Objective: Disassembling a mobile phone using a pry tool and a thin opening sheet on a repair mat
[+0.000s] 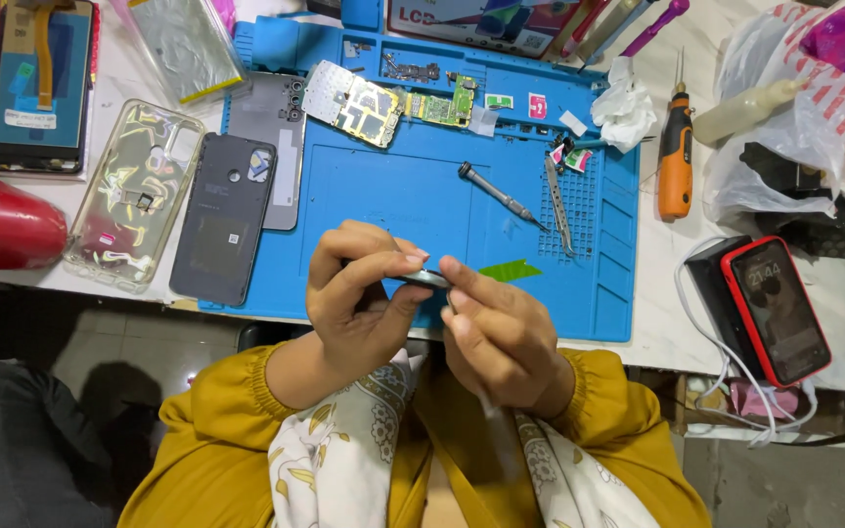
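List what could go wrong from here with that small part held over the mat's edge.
1. The small dark part is pinched between the left hand and right hand at the blue mat's near edge; a slip could drop it into the lap or onto the floor.
2. The bare circuit board lies uncovered among loose bits, so it might get scratched.
3. The screwdriver lies loose and may roll.

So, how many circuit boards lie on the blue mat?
2. A larger silver circuit board lies at the top edge of the blue mat, and a smaller green board lies just right of it. Others may be hidden.
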